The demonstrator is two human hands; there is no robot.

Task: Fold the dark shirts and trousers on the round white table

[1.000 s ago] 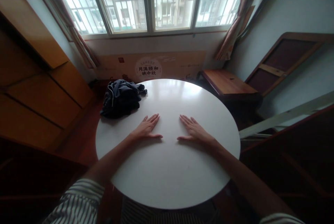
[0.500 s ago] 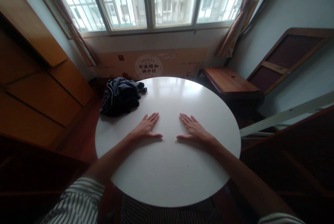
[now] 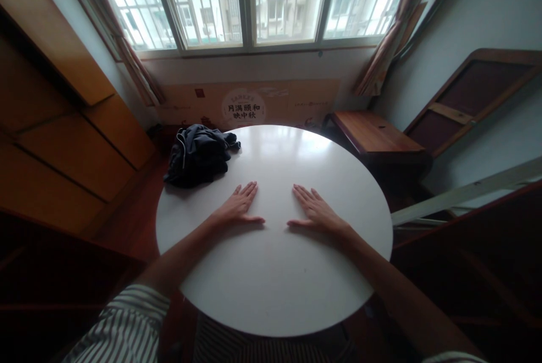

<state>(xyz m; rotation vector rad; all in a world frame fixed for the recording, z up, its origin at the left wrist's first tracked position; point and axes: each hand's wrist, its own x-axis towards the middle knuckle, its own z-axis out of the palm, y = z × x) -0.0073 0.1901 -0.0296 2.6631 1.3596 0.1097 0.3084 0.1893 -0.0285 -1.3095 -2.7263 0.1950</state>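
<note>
Both palms face down on a round white table (image 3: 271, 272). My left hand (image 3: 239, 206) lies flat left of the middle, thumb stretched out toward the right, holding nothing. Opposite it, my right hand (image 3: 315, 209) rests flat too, its thumb pointing left and its fingers angled up and inward. A gap of bare tabletop separates the two hands. Beyond my left hand, at the table's far left edge, a crumpled dark garment (image 3: 199, 157) with thin light piping sits in a heap; neither hand touches it.
A wooden bench or low table (image 3: 376, 131) stands past the table at the right, near a leaning wood-framed panel (image 3: 461, 100). Orange-brown cabinets (image 3: 80, 148) line the left. Behind the table is a long printed cardboard box (image 3: 296, 100) under a barred window (image 3: 283, 1).
The view has shifted very slightly, so the room appears a little further right. Both hands and the dark garment stay in place on the table.
</note>
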